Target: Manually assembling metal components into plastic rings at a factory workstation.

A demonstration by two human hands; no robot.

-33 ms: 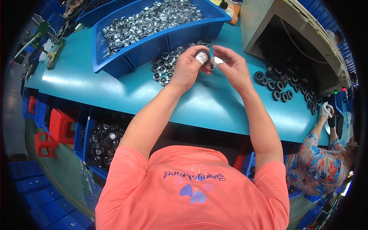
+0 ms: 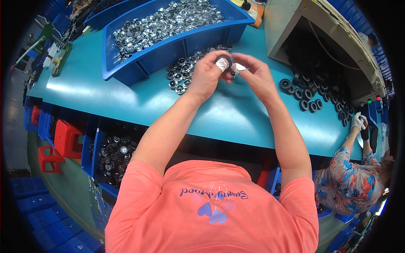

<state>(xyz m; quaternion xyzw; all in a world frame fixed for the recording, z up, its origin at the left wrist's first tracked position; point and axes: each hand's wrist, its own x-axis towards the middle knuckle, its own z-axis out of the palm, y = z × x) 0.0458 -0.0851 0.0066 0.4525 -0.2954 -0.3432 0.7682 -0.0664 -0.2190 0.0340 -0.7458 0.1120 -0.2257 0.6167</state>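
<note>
Above the table, my left hand (image 2: 204,78) grips a small black wheel (image 2: 228,60), its thumb wrapped in white and pressed against the face. My right hand (image 2: 258,78) meets the wheel's right edge with bent fingers and a white-wrapped thumb; the exact contact is partly hidden. Just left of and behind my hands, shiny silver-and-black wheel hubs (image 2: 180,89) lie loose on the tabletop. A large blue bin (image 2: 168,52) full of similar hubs stands behind them. To the right, several black rubber tyres (image 2: 304,105) are spread out.
A pale box-like housing (image 2: 291,25) with a dark opening stands at the back right of the blue-green table (image 2: 101,95). A co-worker's white-gloved hand (image 2: 359,121) is at the far right. Red stools (image 2: 67,137) and a crate of dark wheels (image 2: 116,158) are lower left.
My right hand has shifted slightly left, its fingertips and thumb coming in against the wheel. My left hand keeps its grip in the same place.
</note>
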